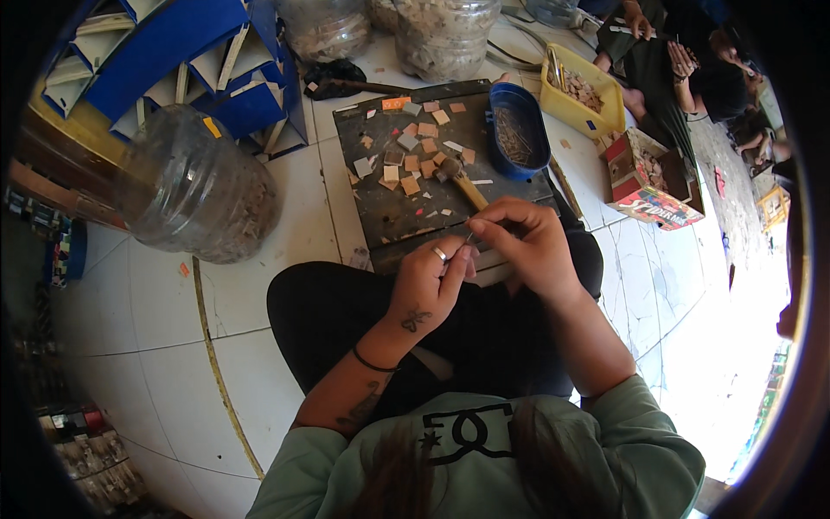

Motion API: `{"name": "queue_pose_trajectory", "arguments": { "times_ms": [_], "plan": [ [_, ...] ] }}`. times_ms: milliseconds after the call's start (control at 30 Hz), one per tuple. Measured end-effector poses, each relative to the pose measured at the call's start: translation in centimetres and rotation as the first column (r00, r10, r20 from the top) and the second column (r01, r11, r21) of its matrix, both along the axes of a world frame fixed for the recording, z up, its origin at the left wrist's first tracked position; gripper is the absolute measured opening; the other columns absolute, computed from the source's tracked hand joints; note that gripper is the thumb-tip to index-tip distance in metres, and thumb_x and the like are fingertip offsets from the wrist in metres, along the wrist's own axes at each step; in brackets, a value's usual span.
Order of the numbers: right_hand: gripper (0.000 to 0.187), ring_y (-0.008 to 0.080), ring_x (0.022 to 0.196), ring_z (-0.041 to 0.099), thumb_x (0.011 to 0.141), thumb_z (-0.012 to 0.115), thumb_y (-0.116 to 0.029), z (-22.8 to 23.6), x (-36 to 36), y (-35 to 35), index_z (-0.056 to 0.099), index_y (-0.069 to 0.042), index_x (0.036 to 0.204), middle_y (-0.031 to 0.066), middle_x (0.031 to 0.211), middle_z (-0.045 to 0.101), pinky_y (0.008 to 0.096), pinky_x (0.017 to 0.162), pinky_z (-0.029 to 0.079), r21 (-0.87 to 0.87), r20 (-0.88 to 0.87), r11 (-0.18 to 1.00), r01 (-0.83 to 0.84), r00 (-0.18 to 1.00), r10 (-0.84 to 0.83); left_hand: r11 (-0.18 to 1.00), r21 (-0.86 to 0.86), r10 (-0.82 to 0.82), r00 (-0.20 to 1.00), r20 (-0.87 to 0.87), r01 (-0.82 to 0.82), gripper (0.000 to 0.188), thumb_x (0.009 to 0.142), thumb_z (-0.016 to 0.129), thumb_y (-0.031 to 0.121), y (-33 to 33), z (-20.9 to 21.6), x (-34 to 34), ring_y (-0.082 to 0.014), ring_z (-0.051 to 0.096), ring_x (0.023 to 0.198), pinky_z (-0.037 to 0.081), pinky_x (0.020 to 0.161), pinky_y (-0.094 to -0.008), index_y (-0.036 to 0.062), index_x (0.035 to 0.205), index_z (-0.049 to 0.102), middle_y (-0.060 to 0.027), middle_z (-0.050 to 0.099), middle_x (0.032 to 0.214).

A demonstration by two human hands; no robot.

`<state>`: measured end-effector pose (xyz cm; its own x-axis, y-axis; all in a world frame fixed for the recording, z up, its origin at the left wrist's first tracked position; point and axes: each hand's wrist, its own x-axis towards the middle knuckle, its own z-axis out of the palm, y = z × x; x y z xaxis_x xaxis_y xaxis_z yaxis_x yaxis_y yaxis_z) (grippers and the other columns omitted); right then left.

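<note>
My left hand (430,278), with a ring on one finger, is closed in a pinch over my lap. Right beside it, my right hand (532,246) pinches too, and the fingertips of both nearly meet. Between them shows a thin nail-like piece (469,236), mostly covered by the fingers. Just beyond lies a hammer (468,189) with a wooden handle, resting on a dark board (363,216). Small tan and grey square pieces (411,164) are scattered over the board. At its far right corner sits a blue tub (536,160) holding many thin nails.
A large clear plastic jar (203,190) stands at left, before blue shelving (186,65). More filled jars (445,39) stand at the back. To the right are a yellow basket (596,121) and a red cardboard box (657,208) of small pieces. Another person (709,78) sits at far right.
</note>
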<state>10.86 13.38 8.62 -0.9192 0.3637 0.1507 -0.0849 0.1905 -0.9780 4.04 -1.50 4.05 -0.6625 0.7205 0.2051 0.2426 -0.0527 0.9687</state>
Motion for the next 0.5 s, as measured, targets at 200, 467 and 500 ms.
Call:
{"name": "queue_pose_trajectory", "arguments": {
  "times_ms": [200,467,500],
  "plan": [
    [0.014,0.0063,0.071,0.062,0.09,0.069,-0.012,1.4,0.6,1.1,0.072,0.002,0.091,0.002,0.075,0.069,0.021,0.066,0.047,-0.094,0.243,0.995,-0.016,0.969,0.039,0.995,0.085,0.078,0.973,-0.216,-0.061,0.013,0.096,0.055,0.008,0.4,-0.7,-0.3,-0.0222,0.062,0.065,0.049,0.065,-0.0327,-0.0001,0.089,0.062,-0.008,0.062,0.07],
    [0.017,0.0043,0.067,0.058,0.093,0.067,-0.016,0.7,0.1,1.7,0.072,-0.001,0.09,0.0014,0.075,0.068,0.0214,0.061,0.046,-0.254,0.232,0.964,-0.078,0.963,0.139,0.981,0.18,-0.048,0.989,-0.139,0.073,0.013,0.097,0.055,0.008,0.3,-1.2,-1.3,-0.018,0.061,0.061,0.049,0.06,-0.0293,-0.0008,0.091,0.063,-0.0082,0.061,0.071],
    [0.016,0.0048,0.066,0.058,0.092,0.068,-0.015,0.5,-0.1,1.7,0.072,0.0,0.09,0.002,0.075,0.068,0.0222,0.061,0.046,-0.253,0.205,0.964,-0.084,0.969,0.139,0.985,0.152,-0.064,0.994,-0.092,0.077,0.012,0.096,0.055,0.007,0.4,-1.3,-1.4,-0.0193,0.062,0.064,0.05,0.063,-0.03,-0.0009,0.092,0.063,-0.0088,0.062,0.073]
  ]
}}
